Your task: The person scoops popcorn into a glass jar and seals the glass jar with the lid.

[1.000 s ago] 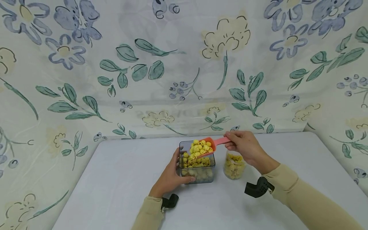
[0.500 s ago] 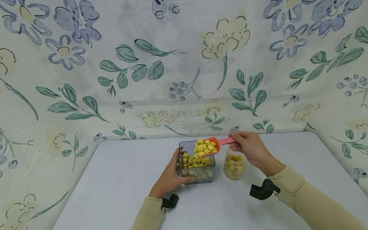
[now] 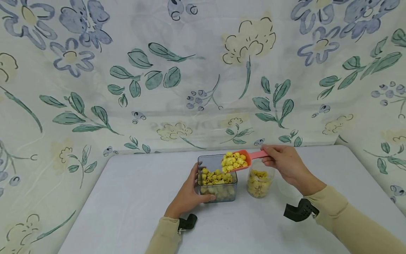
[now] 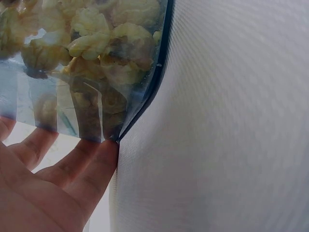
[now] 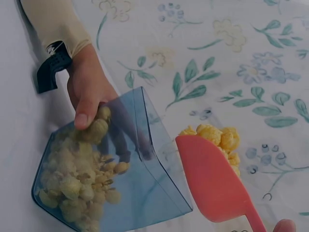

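Left hand: the left hand (image 3: 187,195) wraps the near-left side of the square clear container (image 3: 217,176), fingers behind its left wall, thumb across the front; the left wrist view shows fingertips (image 4: 91,164) pressed to the container's corner (image 4: 118,130).
Square container: stands on the white surface (image 3: 127,197) at about 12 o'clock from the person, partly filled with yellow popcorn (image 3: 215,176); the right wrist view shows the same bluish-clear box (image 5: 120,179) with the left thumb (image 5: 84,113) on its wall.
Right hand: the right hand (image 3: 287,164) has its fingers closed in a pinch on the handle of the pink scoop (image 3: 245,158), out at 3 o'clock of the bowl.
Scoop: held level in the air, heaped with popcorn (image 3: 233,161); its bowl sits over the right rim of the square container, between that container and the round clear jar (image 3: 259,181). From the right wrist camera the scoop's underside (image 5: 212,181) shows with popcorn (image 5: 217,137) piled beyond it.
Round jar: stands just at 3 o'clock of the square container, close but apart from it, holding popcorn, below the scoop's handle.
Backdrop: floral cloth (image 3: 203,70) hangs at 12 o'clock behind the surface.
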### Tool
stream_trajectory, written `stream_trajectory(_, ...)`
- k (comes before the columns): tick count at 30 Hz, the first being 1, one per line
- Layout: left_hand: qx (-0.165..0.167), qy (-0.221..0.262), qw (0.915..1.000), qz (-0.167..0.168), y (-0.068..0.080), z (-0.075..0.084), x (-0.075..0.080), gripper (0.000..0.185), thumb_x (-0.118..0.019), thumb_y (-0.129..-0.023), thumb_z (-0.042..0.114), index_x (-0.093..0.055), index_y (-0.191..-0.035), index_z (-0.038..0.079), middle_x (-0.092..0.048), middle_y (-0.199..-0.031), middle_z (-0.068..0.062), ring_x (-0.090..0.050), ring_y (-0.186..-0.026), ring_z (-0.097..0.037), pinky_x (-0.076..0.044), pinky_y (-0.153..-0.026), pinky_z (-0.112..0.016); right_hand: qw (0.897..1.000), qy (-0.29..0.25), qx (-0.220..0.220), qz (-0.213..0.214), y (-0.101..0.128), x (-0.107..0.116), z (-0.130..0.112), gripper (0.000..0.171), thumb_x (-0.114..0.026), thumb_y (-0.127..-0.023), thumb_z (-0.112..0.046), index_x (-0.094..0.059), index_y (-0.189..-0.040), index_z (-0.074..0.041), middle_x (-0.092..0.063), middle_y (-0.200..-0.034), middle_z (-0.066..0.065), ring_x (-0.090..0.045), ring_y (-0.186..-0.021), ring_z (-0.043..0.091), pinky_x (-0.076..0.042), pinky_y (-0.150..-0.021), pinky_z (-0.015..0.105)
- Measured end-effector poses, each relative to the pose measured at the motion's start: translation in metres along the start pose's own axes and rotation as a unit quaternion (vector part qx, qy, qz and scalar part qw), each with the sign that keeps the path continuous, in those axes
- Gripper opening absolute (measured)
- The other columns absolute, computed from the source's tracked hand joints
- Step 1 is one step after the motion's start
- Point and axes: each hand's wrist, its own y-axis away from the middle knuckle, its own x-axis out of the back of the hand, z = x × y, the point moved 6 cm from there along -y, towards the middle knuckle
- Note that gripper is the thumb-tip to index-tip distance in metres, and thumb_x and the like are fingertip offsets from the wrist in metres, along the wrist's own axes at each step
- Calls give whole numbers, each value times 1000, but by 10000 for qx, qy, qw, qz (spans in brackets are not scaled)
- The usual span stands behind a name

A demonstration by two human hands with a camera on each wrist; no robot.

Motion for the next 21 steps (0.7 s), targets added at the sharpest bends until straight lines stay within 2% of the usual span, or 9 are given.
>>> stream_trajectory(14,36,-82,10000,5,-1,-2,-1,127,-91,-75,33,-1,-163,20,-21,-165,-8,-23,-150,-27,-30,-119,-47,10000,-47,36,-9,9,19,4,52,-50,-107,-24,-43,-144,13,-66,-91,-2,-63,-77,4,-57,-76,16)
stream_trajectory(21,-20,-23,10000,23,0,-1,-1,125,-90,-76,33,-2,-163,18,-22,-165,-10,-25,-149,-32,-31,-118,-50,9999,73,-61,65,15,28,7,53,-47,-108,-25,-41,-145,12,-64,-95,-2,-62,-79,4,-57,-77,16)
